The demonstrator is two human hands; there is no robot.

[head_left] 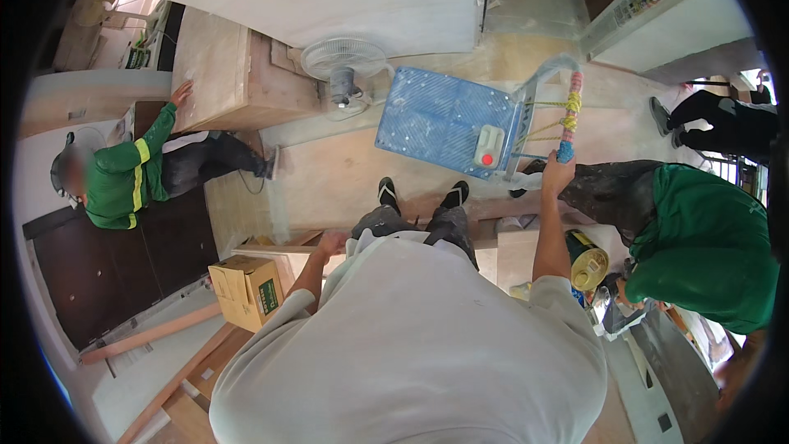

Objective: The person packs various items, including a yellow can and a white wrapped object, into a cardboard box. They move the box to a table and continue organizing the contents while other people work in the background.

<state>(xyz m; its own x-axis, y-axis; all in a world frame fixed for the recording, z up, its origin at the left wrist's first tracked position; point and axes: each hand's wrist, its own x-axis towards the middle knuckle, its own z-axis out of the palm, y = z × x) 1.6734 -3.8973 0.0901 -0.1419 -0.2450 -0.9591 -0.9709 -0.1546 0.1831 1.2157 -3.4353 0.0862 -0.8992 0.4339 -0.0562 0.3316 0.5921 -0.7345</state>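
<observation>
a: where's the trolley?
b: blue platform trolley (pixel 436 103) is on the floor ahead of the person's shoes (pixel 387 191), slightly to the right. handle (pixel 574 89) at its right end.
a: right hand (pixel 560 173)?
b: closed on the near, blue-wrapped end of the handle, arm stretched out. rest of that bar has pinkish wrap, with yellow rope (pixel 569 122) tied round it.
a: left hand (pixel 333 244)?
b: low, near the left thigh. can't tell if the fingers are wide or narrow, or if it touches anything.
a: load?
b: one whitish jug (pixel 491 138) with a red cap, on the deck by the handle end.
a: around it?
b: fan (pixel 343 74) just past the deck's left end. co-worker in a striped green jacket (pixel 123 168) at left, one hand on a wooden cabinet (pixel 209 62). another in a green shirt (pixel 707 255) bends over at right, near a gold-lidded tin (pixel 589 265). cardboard box (pixel 238 288) lower left.
</observation>
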